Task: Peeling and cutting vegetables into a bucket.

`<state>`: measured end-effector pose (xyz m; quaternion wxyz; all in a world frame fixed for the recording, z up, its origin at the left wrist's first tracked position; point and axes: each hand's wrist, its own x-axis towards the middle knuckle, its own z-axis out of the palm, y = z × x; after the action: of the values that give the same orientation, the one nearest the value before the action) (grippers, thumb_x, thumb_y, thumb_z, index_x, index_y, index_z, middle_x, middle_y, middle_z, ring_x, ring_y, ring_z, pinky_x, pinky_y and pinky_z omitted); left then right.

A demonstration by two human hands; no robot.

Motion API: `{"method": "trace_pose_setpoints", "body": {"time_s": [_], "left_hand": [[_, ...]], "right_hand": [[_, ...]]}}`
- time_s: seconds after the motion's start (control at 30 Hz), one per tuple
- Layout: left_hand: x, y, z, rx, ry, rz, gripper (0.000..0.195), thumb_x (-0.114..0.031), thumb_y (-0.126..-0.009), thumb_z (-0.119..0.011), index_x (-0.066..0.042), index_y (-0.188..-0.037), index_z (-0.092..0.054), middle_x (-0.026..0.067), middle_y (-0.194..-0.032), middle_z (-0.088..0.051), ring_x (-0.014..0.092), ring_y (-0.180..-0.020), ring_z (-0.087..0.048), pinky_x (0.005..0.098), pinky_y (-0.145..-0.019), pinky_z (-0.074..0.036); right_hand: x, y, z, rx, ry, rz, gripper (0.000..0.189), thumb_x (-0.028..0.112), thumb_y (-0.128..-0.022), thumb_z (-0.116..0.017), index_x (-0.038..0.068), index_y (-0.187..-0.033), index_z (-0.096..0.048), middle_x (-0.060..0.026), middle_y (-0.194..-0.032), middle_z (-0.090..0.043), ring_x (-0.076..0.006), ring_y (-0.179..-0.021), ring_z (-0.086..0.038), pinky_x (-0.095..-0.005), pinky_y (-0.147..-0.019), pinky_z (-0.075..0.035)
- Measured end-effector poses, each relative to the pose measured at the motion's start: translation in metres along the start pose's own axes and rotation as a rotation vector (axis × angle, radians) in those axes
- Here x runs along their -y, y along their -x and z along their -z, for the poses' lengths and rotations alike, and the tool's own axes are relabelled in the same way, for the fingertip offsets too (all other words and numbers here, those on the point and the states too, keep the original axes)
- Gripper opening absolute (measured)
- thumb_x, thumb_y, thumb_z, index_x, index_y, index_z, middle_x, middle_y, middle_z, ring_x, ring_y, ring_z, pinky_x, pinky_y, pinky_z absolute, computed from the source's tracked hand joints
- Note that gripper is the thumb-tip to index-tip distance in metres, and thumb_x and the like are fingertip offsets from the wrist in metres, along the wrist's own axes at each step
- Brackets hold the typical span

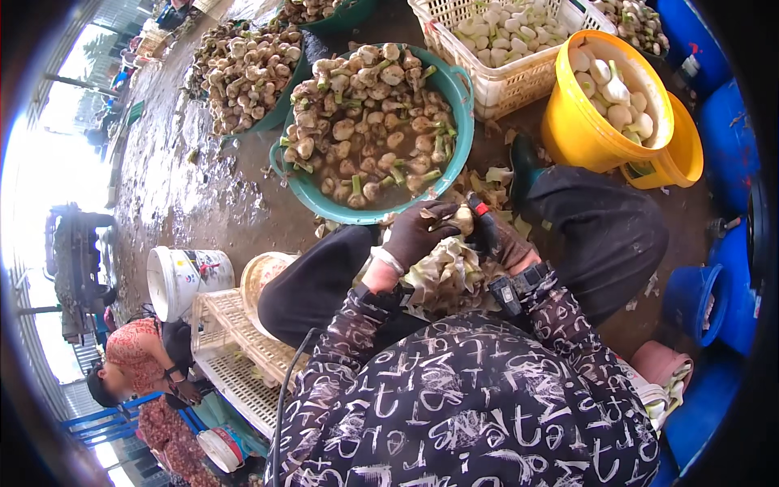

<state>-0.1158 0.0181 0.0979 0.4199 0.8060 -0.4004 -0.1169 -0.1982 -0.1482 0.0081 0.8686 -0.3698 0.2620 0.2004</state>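
Observation:
My left hand [419, 230], in a dark glove, grips a pale garlic bulb [464, 220] between thumb and fingers. Close against the bulb's other side is my gloved right hand [500, 236]. A black piece with a red band [481, 209] runs along its fingers; I cannot tell whether it is a tool or a finger covering. Beneath both hands, loose garlic skins [449, 268] are heaped between my legs. Just beyond them stands a teal tub [467, 137] of unpeeled garlic bulbs [365, 125], partly under muddy water.
Yellow buckets [569, 125] stand at right, the nearer holding peeled garlic [614, 91]. Behind is a white crate [505, 91] of peeled bulbs. More dirty garlic [249, 73] fills another tub. At left are a white bucket [190, 283], a plastic crate [240, 365] and a bending person [137, 359].

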Motion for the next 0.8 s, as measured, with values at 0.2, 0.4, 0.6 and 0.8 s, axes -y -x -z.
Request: {"method": "trace_pose_setpoints", "body": {"time_s": [0.2, 0.4, 0.6, 0.8], "left_hand": [[0.011, 0.011, -0.019, -0.111, 0.158, 0.088, 0.017, -0.008, -0.076, -0.069, -0.003, -0.093, -0.067, 0.0114, -0.090, -0.067, 0.022, -0.082, -0.064, 0.0311, -0.074, -0.050], [0.039, 0.015, -0.019, -0.124, 1.119, 0.814, 0.021, -0.014, -0.089, -0.058, 0.002, -0.103, -0.059, 0.0057, -0.090, -0.064, 0.014, -0.078, -0.062, 0.0280, -0.066, -0.053], [0.048, 0.026, -0.015, -0.118, 0.795, 0.459, 0.020, -0.021, -0.089, -0.059, -0.002, -0.096, -0.061, 0.0001, -0.080, -0.061, 0.012, -0.070, -0.058, 0.0270, -0.060, -0.049], [0.023, 0.018, -0.013, -0.211, 1.177, 0.708, 0.016, -0.018, -0.093, -0.053, -0.005, -0.092, -0.061, -0.0015, -0.077, -0.057, 0.011, -0.069, -0.055, 0.0257, -0.058, -0.049]], "right_hand": [[0.017, 0.023, -0.016, -0.002, 0.195, -0.014, 0.045, 0.054, -0.084, -0.052, 0.011, -0.094, -0.062, 0.0043, -0.063, -0.048, -0.0057, -0.049, -0.038, -0.0208, -0.044, -0.026], [0.038, 0.042, -0.042, 0.273, 0.501, 0.363, 0.058, 0.019, -0.074, -0.071, 0.001, -0.125, -0.049, -0.0066, -0.100, -0.061, -0.0151, -0.087, -0.058, -0.0262, -0.075, -0.046], [0.041, 0.054, -0.055, -0.116, 1.277, 0.953, 0.063, 0.015, -0.066, -0.071, 0.011, -0.125, -0.051, -0.0178, -0.112, -0.055, -0.0341, -0.101, -0.053, -0.0408, -0.087, -0.043], [0.020, 0.041, -0.059, -0.247, 1.254, 1.041, 0.025, 0.013, -0.068, -0.069, 0.009, -0.092, -0.060, -0.0137, -0.089, -0.061, -0.0278, -0.075, -0.059, -0.0363, -0.061, -0.047]]}}
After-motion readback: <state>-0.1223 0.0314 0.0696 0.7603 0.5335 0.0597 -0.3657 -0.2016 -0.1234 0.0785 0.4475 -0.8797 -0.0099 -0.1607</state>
